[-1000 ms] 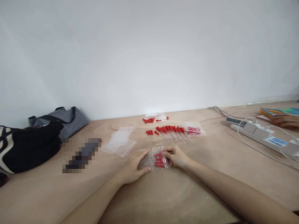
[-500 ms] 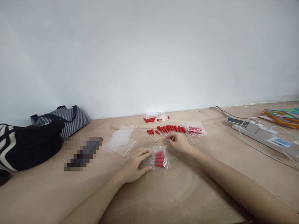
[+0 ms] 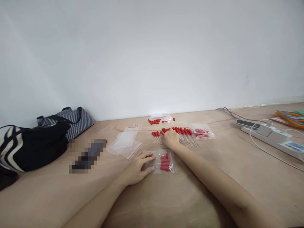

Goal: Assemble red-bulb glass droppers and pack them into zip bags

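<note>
A clear zip bag lies flat before me, with several red-bulbed droppers inside, bulbs toward its right end. My left hand rests on the bag's left part, its thumb and fingers spread apart. Beyond the bag, my right hand is closed, knuckles up, over the left part of a row of red-bulbed droppers. Its fingertips are hidden, so I cannot see what is in them. Just left of this hand are three loose droppers, thin stems pointing toward me.
Flat clear bags lie left of the droppers. A bag with red bulbs is at the row's right end. Loose red bulbs lie near the wall. Farther out are a power strip, a black bag and a striped bag.
My right hand has shifted left and turned knuckles up over the droppers. The red bulbs in the zip bag sit slightly differently. My left hand stays on the bag, and the view has swung slightly left.
</note>
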Action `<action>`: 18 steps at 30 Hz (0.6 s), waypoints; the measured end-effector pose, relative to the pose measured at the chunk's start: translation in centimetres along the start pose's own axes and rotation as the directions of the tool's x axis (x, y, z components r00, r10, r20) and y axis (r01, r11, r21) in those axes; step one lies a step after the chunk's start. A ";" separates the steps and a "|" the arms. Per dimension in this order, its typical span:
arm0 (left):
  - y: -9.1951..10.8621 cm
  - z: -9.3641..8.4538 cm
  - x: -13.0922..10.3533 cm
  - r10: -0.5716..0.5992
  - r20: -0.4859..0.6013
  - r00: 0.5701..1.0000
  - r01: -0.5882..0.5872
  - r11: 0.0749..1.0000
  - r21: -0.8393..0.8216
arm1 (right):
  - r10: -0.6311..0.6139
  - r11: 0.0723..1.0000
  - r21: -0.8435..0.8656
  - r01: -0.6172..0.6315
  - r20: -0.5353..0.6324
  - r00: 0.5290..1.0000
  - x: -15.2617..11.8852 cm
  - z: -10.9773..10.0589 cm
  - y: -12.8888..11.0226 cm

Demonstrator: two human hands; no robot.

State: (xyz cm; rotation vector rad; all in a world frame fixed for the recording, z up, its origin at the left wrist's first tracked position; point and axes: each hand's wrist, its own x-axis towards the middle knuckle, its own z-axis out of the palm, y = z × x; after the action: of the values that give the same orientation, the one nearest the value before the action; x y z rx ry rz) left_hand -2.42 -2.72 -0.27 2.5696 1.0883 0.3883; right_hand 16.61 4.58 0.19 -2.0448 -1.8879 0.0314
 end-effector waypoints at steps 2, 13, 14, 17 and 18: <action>0.1 -0.1 0.0 -0.007 0.011 1.000 0.007 1.000 -0.001 | -0.016 0.999 0.030 0.016 -0.011 1.000 -0.4 -0.7 0.4; 0.8 -0.2 0.2 -0.014 0.021 1.000 0.014 1.000 0.003 | -0.094 0.482 0.870 0.105 -0.068 0.993 -6.6 -2.5 9.4; 0.9 -0.2 0.2 -0.019 0.026 0.999 0.018 1.000 0.005 | -0.042 0.397 0.917 0.032 -0.017 0.999 -7.0 -2.3 9.6; 1.0 -0.2 0.4 -0.020 0.035 0.999 0.020 1.000 0.007 | 0.135 0.203 0.976 -0.079 0.052 0.989 -7.7 -1.5 9.3; 1.0 -0.2 0.4 -0.018 0.035 0.999 0.018 1.000 0.006 | 0.180 0.160 0.984 -0.084 0.054 0.982 -7.8 -1.3 9.0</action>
State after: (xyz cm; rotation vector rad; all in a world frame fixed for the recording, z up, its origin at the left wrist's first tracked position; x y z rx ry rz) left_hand -1.57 -3.07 0.37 2.5598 1.1010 0.3355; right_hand 24.78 -3.65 -2.81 -1.1335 -0.9905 0.9769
